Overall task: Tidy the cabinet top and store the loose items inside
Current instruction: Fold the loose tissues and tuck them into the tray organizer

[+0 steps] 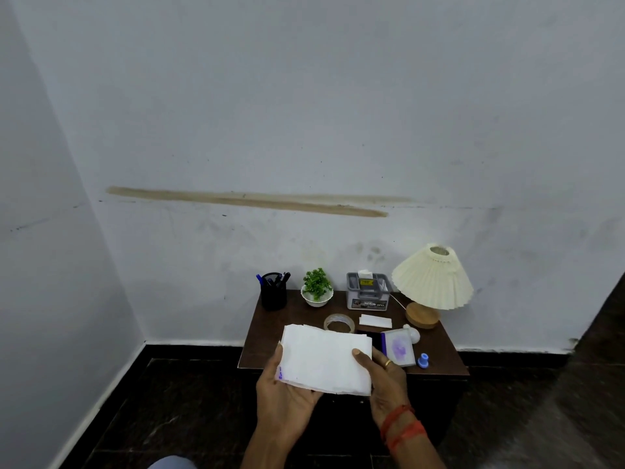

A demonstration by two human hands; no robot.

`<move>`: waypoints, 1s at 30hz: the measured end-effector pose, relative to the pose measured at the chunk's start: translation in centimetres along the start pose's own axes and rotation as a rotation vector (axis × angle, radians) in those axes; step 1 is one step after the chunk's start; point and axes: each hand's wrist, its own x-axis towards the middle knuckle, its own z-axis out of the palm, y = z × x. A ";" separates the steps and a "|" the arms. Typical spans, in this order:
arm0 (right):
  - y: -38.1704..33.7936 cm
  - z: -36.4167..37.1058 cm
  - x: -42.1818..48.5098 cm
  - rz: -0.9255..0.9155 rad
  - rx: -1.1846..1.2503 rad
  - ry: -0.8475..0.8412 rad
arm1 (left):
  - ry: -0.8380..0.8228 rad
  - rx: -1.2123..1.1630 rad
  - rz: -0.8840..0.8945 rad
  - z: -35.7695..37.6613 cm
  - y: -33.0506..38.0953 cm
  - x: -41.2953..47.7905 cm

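Both hands, left hand (pixel 282 387) and right hand (pixel 384 374), pinch the stack of white papers (pixel 326 358) by its side edges above the cabinet top (pixel 270 336), so gathering seems underway; next it likely needs carrying down from this grip into the cabinet.

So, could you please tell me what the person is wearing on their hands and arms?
Both forearms are bare, with no sleeves in view. The right hand has a gold ring on one finger, and red-orange thread bands are wound around its wrist. The left hand shows no ring, watch or band.
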 end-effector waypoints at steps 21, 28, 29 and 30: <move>-1.1 4.9 -3.8 -0.526 -0.749 -0.024 | 0.405 0.312 0.077 1.0 -2.2 1.4; -0.2 5.1 -4.1 -0.514 -0.726 -0.085 | 0.511 0.290 0.128 1.2 -2.2 1.4; -0.3 5.0 -4.1 -0.512 -0.730 -0.082 | 0.529 0.291 0.123 1.0 -2.1 1.5; -0.3 4.8 -4.1 -0.507 -0.732 -0.083 | 0.550 0.301 0.117 1.1 -2.1 1.4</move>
